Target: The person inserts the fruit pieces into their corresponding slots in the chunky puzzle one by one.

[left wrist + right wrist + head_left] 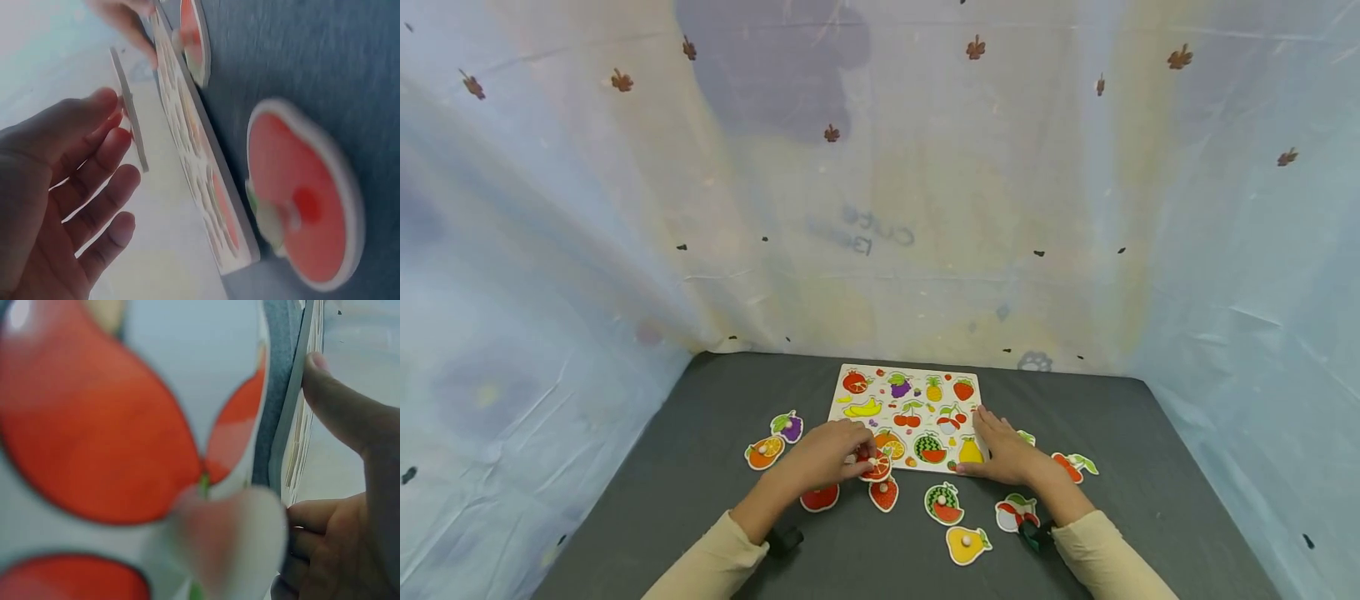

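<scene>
In the head view my left hand pinches a round red puzzle piece with a cut-fruit picture, over the near left edge of the white fruit puzzle board. The left wrist view shows this piece edge-on, a thin strip between thumb and fingertips. My right hand touches the board's near right corner, fingers along the right side and thumb at the near edge. Below the left hand lie a strawberry piece and a red fruit piece, which the forearm partly covers.
Orange and grape pieces lie left of the board. Watermelon and pear pieces lie in front. A red-and-white piece and a red piece with green leaves lie near the right forearm. A patterned curtain hangs behind.
</scene>
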A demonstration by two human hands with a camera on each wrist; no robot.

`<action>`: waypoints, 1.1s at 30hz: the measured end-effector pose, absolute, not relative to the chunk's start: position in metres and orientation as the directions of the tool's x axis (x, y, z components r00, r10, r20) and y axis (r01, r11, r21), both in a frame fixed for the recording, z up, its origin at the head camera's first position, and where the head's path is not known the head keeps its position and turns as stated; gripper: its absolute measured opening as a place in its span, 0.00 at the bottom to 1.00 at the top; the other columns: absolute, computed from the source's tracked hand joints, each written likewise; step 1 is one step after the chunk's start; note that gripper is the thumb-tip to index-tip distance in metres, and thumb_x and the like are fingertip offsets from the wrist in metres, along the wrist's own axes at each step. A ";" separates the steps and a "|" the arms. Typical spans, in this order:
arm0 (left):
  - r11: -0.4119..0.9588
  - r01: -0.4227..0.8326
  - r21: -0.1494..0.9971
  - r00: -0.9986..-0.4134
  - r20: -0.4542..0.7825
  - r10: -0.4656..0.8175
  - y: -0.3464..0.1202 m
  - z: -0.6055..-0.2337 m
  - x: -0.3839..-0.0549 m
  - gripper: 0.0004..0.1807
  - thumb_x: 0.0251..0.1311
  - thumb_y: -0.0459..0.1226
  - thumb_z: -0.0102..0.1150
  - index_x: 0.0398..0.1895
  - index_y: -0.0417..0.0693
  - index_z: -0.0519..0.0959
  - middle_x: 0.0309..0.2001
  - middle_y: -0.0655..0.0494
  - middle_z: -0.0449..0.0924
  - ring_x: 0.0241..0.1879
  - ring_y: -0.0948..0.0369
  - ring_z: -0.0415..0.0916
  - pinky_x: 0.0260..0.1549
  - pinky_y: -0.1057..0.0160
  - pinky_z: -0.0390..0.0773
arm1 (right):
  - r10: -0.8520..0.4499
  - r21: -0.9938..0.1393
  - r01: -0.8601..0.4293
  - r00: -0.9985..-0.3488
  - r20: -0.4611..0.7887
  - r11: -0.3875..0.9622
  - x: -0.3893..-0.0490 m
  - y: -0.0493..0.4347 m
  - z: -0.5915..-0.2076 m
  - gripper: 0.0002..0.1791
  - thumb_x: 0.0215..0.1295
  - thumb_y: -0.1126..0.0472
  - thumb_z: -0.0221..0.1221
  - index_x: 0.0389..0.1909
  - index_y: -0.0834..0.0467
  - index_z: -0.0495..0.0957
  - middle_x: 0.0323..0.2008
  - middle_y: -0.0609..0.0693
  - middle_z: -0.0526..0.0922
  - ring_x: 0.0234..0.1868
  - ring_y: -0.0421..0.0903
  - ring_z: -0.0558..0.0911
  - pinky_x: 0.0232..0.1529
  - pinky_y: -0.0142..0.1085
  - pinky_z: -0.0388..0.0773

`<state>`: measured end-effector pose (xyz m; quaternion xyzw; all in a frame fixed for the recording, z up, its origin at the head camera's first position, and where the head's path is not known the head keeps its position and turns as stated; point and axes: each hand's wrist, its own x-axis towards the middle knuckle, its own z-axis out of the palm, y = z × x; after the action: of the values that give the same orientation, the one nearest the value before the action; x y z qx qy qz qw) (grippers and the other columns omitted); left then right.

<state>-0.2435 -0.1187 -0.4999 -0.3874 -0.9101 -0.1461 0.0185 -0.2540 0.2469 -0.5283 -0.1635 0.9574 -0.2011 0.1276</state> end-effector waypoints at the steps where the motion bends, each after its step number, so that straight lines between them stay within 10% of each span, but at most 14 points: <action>1: 0.669 0.701 0.249 -0.710 0.149 0.689 -0.120 -0.500 -0.246 0.08 0.70 0.48 0.72 0.42 0.60 0.83 0.37 0.68 0.79 0.36 0.69 0.71 0.41 0.64 0.79 | -0.368 -0.432 -0.264 -0.914 -0.174 0.862 -0.255 0.247 -0.529 0.69 0.62 0.27 0.69 0.85 0.69 0.48 0.85 0.68 0.48 0.85 0.67 0.50 0.82 0.63 0.47; 33: 0.840 0.456 0.294 -0.888 0.096 0.449 -0.141 -0.518 -0.320 0.08 0.70 0.47 0.72 0.42 0.58 0.82 0.37 0.65 0.78 0.31 0.66 0.71 0.34 0.61 0.76 | -0.372 -0.430 -0.261 -0.907 -0.196 0.864 -0.252 0.243 -0.522 0.67 0.64 0.32 0.70 0.84 0.71 0.47 0.85 0.70 0.47 0.85 0.67 0.50 0.82 0.61 0.48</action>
<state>-0.3204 -0.1405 -0.5179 -0.2360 -0.9590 -0.1562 0.0115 -0.2515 0.2430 -0.5224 -0.1656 0.9557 -0.2009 0.1375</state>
